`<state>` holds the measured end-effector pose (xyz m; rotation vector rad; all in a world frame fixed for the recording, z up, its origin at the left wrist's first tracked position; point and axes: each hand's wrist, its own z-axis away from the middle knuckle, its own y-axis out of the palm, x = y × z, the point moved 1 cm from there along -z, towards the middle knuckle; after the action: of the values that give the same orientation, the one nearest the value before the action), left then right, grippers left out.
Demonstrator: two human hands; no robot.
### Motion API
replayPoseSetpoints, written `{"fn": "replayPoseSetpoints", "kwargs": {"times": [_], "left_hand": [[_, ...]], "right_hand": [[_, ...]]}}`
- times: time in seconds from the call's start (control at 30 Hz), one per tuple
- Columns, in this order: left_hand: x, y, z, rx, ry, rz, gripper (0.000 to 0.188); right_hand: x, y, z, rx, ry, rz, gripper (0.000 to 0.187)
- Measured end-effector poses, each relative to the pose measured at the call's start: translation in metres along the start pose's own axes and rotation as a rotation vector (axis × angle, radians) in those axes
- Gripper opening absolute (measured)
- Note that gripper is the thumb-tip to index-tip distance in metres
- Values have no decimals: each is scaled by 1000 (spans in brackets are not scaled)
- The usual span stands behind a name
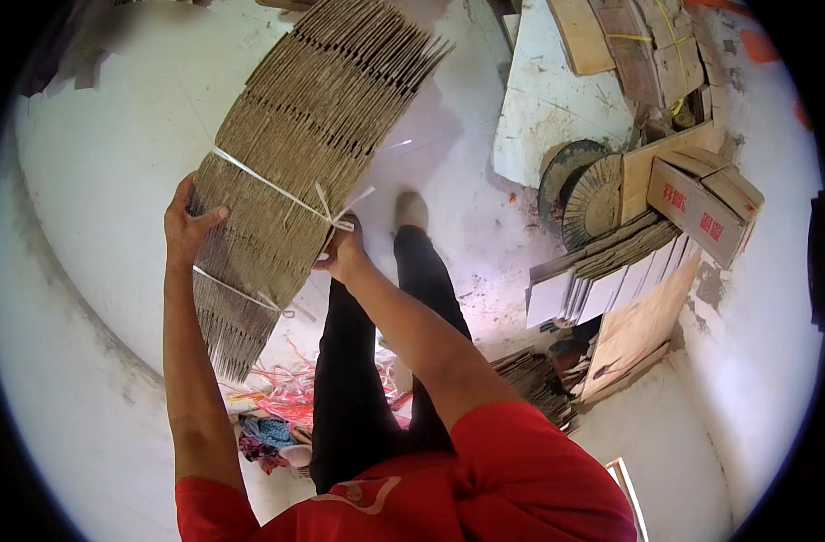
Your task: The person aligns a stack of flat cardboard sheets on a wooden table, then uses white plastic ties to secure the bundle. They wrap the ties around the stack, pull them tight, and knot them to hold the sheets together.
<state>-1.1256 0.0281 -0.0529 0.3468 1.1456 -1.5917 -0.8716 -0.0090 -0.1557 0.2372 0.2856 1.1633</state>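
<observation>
A long bundle of flat brown cardboard pieces (277, 154), layered like shingles, slants across the upper left in front of me. White plastic straps (266, 183) run around it in two places, each with a knot and loose ends at the right edge. My left hand (188, 224) grips the left edge, its thumb on top and its fingers partly hidden. At the right edge, just below the upper knot, my right hand (342, 255) is closed on the bundle. Its fingertips are partly hidden.
To the right are stacked cardboard sheets (611, 280), a printed carton (702, 206), round ribbed discs (593, 203) and a leaning wooden board (638, 334). Tangled pink and white strapping (290, 393) and cloth (268, 432) lie by my legs. A white panel (557, 108) leans farther back.
</observation>
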Motion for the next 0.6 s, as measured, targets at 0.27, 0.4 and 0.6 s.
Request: {"fn": "replayPoseSetpoints", "kwargs": {"times": [0.27,0.4,0.6], "left_hand": [[37,15,-47,67,43,-72,76],[56,43,-77,220,55,27,82],[31,60,-37,-23,394,-439,77]], "right_hand": [[7,0,-31,6,10,-94,55],[-10,-22,-100,-54,55,-161,61],[-81,-84,-136,-238,112,222,45]]}}
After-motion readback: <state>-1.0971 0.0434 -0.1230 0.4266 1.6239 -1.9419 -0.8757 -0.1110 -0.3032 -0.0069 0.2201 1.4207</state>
